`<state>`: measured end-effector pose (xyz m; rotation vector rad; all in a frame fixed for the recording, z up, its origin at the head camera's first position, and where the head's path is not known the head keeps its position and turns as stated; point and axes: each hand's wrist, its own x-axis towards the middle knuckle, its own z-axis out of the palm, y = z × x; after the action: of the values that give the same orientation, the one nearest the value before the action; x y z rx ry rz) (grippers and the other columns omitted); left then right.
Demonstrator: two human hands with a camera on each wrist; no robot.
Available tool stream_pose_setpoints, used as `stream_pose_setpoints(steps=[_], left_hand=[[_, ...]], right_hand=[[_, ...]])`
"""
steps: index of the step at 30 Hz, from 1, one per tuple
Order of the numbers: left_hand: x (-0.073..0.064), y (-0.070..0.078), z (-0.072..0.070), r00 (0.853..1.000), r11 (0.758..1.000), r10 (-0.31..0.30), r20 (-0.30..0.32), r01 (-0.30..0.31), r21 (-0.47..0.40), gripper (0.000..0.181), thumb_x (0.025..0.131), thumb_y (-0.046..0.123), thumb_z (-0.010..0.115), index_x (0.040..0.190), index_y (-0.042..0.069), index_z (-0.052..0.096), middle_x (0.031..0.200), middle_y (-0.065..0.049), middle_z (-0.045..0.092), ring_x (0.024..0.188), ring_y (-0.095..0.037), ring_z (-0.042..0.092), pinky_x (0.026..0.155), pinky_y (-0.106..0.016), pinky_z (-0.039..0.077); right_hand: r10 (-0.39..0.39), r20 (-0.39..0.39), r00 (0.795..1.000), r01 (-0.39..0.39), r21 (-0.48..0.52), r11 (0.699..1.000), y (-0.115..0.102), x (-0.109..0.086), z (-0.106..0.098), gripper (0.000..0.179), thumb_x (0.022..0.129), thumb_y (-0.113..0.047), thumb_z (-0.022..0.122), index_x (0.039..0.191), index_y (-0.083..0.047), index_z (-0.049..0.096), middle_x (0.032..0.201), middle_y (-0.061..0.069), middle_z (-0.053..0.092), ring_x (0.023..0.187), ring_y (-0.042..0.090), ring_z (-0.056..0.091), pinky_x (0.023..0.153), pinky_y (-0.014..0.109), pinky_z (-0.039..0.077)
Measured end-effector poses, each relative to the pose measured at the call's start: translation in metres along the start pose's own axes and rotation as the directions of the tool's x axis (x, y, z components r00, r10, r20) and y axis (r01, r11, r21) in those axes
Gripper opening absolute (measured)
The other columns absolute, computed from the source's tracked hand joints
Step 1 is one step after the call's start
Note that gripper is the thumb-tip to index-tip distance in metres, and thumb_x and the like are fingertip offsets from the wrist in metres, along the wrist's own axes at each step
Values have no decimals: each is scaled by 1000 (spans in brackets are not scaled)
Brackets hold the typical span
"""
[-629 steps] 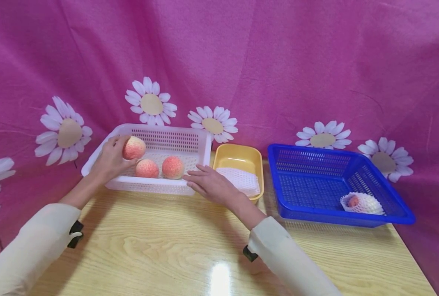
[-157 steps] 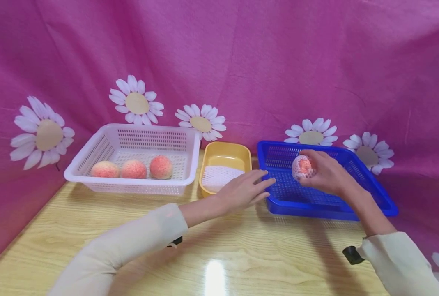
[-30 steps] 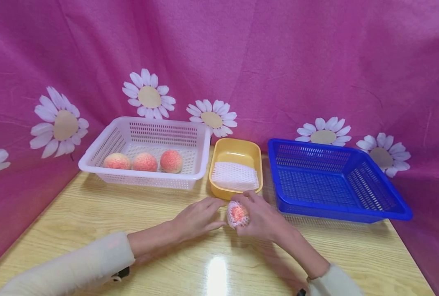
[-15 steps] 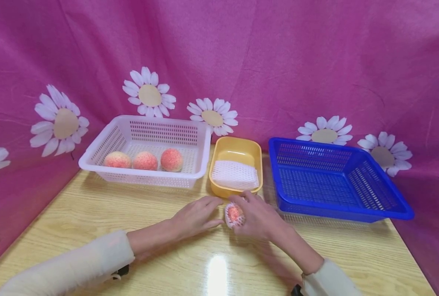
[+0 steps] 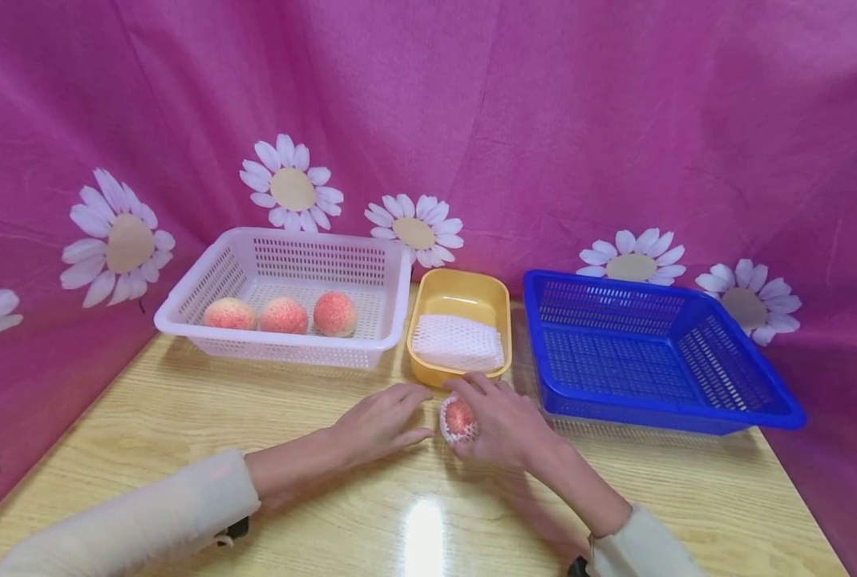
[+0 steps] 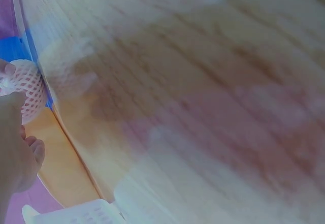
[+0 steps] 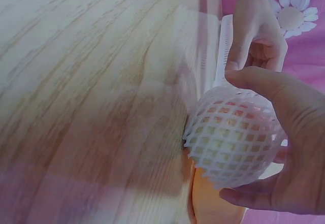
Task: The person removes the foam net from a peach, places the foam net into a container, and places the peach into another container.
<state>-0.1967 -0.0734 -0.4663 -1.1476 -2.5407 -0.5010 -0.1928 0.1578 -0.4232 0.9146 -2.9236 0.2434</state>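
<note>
A peach [image 5: 460, 421] in a white foam net stands on the wooden table in front of the yellow tub. My right hand [image 5: 503, 425] grips it from the right side, thumb and fingers spread round the net [image 7: 231, 142] in the right wrist view. The peach's red top shows through the net's open end in the head view. Just left of the fruit is my left hand [image 5: 381, 423], its fingers loosely bent and a narrow gap between them and the net. The left wrist view catches the netted peach [image 6: 31, 89] only at its left edge.
A white basket [image 5: 284, 340] with three bare peaches [image 5: 282, 317] stands at the back left. Flat white foam nets [image 5: 458, 342] lie in the yellow tub [image 5: 502, 308]. At the right is a blue basket [image 5: 637, 413]. A pink flowered cloth [image 5: 500, 144] hangs behind.
Since about five seconds ago, my right hand has brought the netted peach from over the blue basket to the table; my left hand has moved leftward. Over the last second, both barely shift.
</note>
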Motion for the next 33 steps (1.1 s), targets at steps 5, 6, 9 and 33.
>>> stream_pose_setpoints(steps=[5,6,9,33], left_hand=[[-1,0,-1,1000,1000,-16,3,16,-2,52,90,33,74,127,-1,59,119,-15,65,111,-27,63,96,-37,53],[-1,0,-1,1000,1000,-15,1,15,0,52,90,33,74,127,-1,59,119,-15,65,111,-27,63,96,-37,52],[-2,-1,-2,1000,1000,-11,-13,11,-2,51,90,32,75,126,-1,59,119,-16,65,111,-28,63,95,-38,53],[-13,-10,-19,994,993,-103,20,104,-52,55,93,35,72,135,4,55,130,-17,60,118,-31,59,97,-44,52]], right_hand=[[4,-26,1000,-3,25,1000,2,-2,1,80,73,-49,82,143,-26,51,137,0,54,104,35,60,71,51,56],[5,-32,999,-4,31,1000,2,-3,1,80,72,-49,82,143,-26,51,137,0,54,105,35,60,71,51,56],[9,-44,999,-7,36,999,4,-4,0,81,72,-50,82,143,-26,51,137,0,54,106,35,60,71,52,56],[13,-138,990,7,145,989,28,-34,-18,86,66,-51,89,139,-21,53,136,4,55,115,32,58,87,55,54]])
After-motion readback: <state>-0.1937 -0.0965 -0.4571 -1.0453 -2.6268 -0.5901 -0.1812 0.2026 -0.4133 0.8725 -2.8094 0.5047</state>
